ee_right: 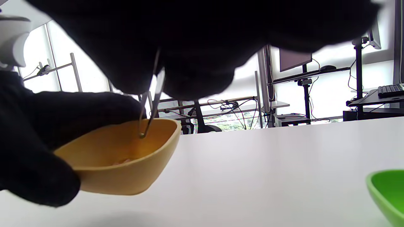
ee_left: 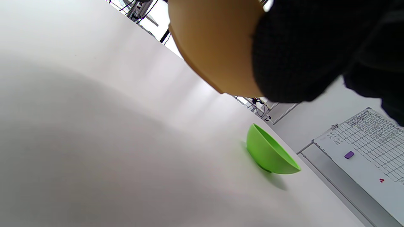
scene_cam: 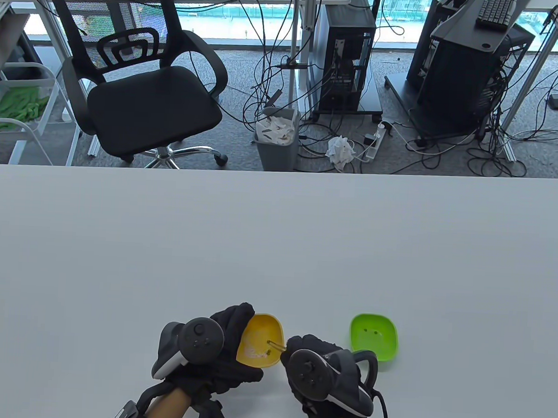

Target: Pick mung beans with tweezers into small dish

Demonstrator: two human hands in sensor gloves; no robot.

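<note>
Low over the near edge of the white table (scene_cam: 277,246), the left hand (scene_cam: 206,350) cups the yellow dish (scene_cam: 260,341) from its left side, fingers wrapped around the wall and the dish tilted up off the surface. Just beside it, the right hand (scene_cam: 322,370) pinches the tweezers (ee_right: 151,104), whose tips meet inside the yellow dish around something small and greenish, likely a mung bean (ee_right: 142,135). Further right, the green dish (scene_cam: 374,342) sits flat on the table, apart from both hands.
</note>
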